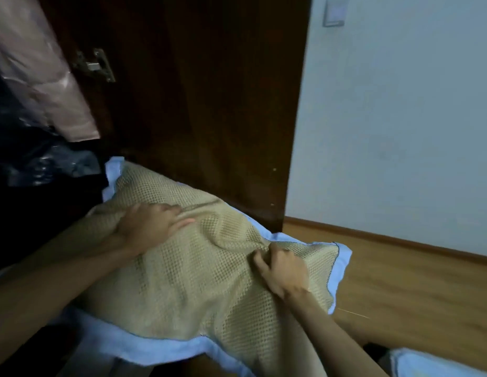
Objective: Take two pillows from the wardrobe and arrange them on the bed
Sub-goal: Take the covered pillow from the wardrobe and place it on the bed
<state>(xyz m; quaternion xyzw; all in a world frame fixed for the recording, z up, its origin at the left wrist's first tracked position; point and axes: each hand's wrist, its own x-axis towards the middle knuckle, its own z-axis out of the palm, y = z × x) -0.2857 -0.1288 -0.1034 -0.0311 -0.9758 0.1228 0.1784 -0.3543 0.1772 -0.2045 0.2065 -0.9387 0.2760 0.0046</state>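
A dim bedroom corner: pale wall, wooden floor (416, 289), and a dark wooden wardrobe door (209, 104) standing open. In front of that door, the left hand (149, 227) is closed on a bunched fold of a pillow (198, 281), fingers curled into its beige mesh cover. The right hand (283, 270), nearer the floor side of the door, likewise grips a pinch of mesh. The pillow, edged in light blue, hangs between both hands, its far corner at the wardrobe opening, where dark plastic-wrapped bundles (38, 159) and a pink garment (43, 77) sit left of the door. This looks like the carrying-out step; next the person likely needs to turn towards the bed, not identifiable here. A blue-edged shape (438, 363) lies low, away from the door; whether it is the second pillow is unclear.
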